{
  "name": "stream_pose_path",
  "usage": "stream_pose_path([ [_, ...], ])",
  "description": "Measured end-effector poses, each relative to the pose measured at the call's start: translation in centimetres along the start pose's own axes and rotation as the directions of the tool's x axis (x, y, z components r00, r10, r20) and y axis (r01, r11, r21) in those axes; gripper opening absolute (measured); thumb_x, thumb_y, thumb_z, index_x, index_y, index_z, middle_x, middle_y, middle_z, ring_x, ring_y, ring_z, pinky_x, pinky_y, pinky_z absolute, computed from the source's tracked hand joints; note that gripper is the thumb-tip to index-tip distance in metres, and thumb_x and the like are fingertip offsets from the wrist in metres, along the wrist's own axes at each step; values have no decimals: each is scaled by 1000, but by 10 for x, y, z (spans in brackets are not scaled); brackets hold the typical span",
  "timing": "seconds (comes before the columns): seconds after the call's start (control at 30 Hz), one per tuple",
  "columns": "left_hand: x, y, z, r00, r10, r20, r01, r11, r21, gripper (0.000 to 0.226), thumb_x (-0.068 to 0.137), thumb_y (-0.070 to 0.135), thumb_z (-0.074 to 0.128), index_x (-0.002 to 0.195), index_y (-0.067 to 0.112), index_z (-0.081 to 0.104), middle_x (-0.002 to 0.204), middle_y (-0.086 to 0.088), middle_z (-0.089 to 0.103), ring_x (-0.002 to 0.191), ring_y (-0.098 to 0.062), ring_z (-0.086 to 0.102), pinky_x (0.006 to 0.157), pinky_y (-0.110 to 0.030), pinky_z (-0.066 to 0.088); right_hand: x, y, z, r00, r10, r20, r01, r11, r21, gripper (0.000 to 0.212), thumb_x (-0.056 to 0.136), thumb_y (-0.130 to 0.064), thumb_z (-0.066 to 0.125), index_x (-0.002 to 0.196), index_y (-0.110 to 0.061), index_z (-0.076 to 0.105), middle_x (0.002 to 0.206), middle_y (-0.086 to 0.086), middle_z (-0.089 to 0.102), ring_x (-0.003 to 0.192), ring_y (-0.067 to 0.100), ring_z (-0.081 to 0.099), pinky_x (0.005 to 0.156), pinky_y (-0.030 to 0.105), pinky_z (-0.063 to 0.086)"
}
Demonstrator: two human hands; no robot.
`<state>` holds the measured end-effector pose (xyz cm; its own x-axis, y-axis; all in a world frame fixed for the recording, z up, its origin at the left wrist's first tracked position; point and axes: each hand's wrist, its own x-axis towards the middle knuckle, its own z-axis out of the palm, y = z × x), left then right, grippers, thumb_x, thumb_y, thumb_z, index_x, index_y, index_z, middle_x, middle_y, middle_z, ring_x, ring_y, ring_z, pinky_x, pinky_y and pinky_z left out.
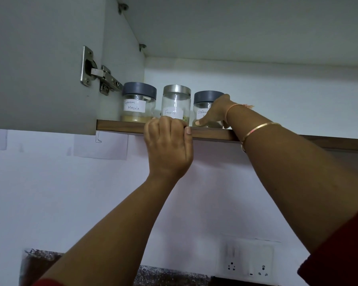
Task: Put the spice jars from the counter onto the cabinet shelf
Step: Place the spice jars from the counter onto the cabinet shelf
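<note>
Three clear glass spice jars [175,104] stand on the wooden cabinet shelf [120,125]; the right hand [212,113] clasps the rightmost, the left hand [167,145] grips the shelf edge. Counter mostly unseen, remainder unknowable.

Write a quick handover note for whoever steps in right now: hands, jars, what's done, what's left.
Left hand: gripping the front edge of the cabinet shelf, holding no jar.
Right hand: wrapped around the coriander jar, which stands on the shelf.
Garam masala jar and fennel jar stand upright on the shelf to its left.
Done: three jars up.
Left: release the coriander jar; the counter is out of view, so check for more.
</note>
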<state>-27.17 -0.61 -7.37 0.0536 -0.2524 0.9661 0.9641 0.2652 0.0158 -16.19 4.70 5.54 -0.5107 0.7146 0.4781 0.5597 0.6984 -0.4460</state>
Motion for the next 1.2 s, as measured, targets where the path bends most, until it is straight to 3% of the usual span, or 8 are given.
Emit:
stream_pose_path([
  [0.23, 1, 0, -2, 999, -25, 47, 25, 1000, -1, 23, 91, 22, 40, 84, 7, 55, 84, -12, 52, 89, -26, 39, 95, -42, 33, 17, 8, 12, 997, 80, -12, -80, 996, 30, 101, 73, -34, 80, 146, 3, 20, 150, 26, 26, 138, 43, 27, 112, 50, 24],
  [0.57, 6, 5, -25, 970, -12, 244, -10, 996, 89, 22, 94, 23, 42, 93, 7, 58, 89, -13, 56, 90, -32, 54, 106, -48, 36, -24, 7, -6, 989, 44, 138, -37, 998, -58, 45, 87, -13, 62, 129, -2, 51, 131, 15, 55, 100, 25, 50, 96, 34, 44],
  [0.67, 3, 8, -35, 944, 21, 328, -60, 993, 107, 28, 93, 26, 41, 103, 7, 58, 97, -14, 57, 98, -33, 54, 109, -49, 33, -37, 10, -7, 998, 0, 60, 2, 999, -37, 10, 86, -7, 57, 95, -4, 57, 103, 16, 58, 91, 24, 49, 72, 27, 42],
  [0.87, 5, 16, -50, 888, 9, 460, -72, 990, 118, 42, 90, 25, 31, 120, 6, 54, 118, -12, 57, 116, -32, 49, 111, -49, 28, -64, 19, 4, 979, -155, -134, 135, 979, -153, 29, 92, -13, 42, 64, -9, 41, 68, 6, 45, 79, 27, 46, 48, 24, 26],
  [0.97, 5, 20, -57, 859, -16, 511, -57, 990, 127, 51, 89, 25, 25, 129, 4, 49, 128, -16, 53, 126, -34, 44, 113, -50, 25, -89, 27, 16, 941, -246, -234, 193, 955, -226, 32, 95, -19, 40, 65, -9, 45, 76, 13, 56, 80, 33, 51, 60, 29, 33],
  [1.03, 2, 24, -62, 847, -46, 529, -25, 992, 127, 55, 89, 27, 23, 134, 3, 46, 136, -18, 48, 132, -35, 40, 113, -51, 23, -102, 37, 30, 904, -335, -267, 239, 911, -335, 22, 92, -21, 44, 98, -6, 59, 107, 16, 63, 104, 34, 55, 88, 36, 39],
  [1.1, -4, 32, -68, 842, -77, 534, 24, 994, 106, 56, 90, 27, 23, 135, 2, 45, 139, -21, 46, 133, -36, 40, 113, -51, 24, -116, 49, 46, 876, -398, -273, 274, 875, -399, 49, 91, -20, 46, 137, -5, 42, 140, 15, 46, 135, 32, 36, 115, 43, 20],
  [1.2, -24, 50, -80, 820, -76, 567, 75, 997, 24, 58, 91, 28, 21, 137, 1, 44, 138, -20, 49, 131, -33, 43, 113, -49, 24, -142, 61, 68, 848, -432, -308, 330, 884, -332, 60, 94, -19, 46, 148, -3, 25, 157, 16, 19, 148, 32, 10, 120, 43, 9],
])
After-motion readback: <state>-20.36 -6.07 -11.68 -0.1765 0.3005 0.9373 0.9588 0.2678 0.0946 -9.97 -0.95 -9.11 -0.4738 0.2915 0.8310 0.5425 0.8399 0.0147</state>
